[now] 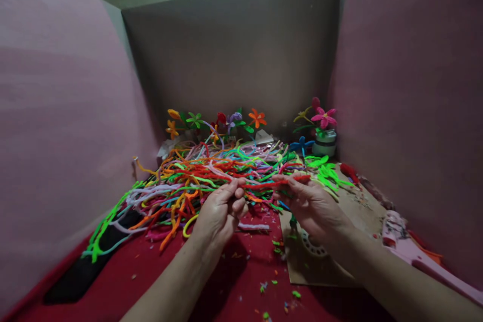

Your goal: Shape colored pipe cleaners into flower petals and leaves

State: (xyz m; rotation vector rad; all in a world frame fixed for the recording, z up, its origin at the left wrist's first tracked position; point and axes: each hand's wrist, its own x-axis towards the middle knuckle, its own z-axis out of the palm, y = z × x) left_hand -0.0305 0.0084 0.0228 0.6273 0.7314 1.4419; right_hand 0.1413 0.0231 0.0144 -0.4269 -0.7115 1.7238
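Note:
A red pipe cleaner (260,186) is stretched roughly level between my two hands, above the red cloth. My left hand (223,207) pinches its left end between thumb and fingers. Closer to the other end, my right hand (310,204) grips it, and the red tip pokes out past the thumb. Just behind both hands spreads a big tangled heap of pipe cleaners (181,181) in orange, green, red, lilac and other colours. A short lilac piece (254,227) lies on the cloth beside my left hand.
Finished pipe-cleaner flowers, among them an orange one (257,118) and a pink one (324,117), stand at the back. A pink glue gun (415,256) lies at right by a cardboard sheet (320,274). Pink panels (407,85) wall the sides. Fluff scraps dot the red cloth (241,292).

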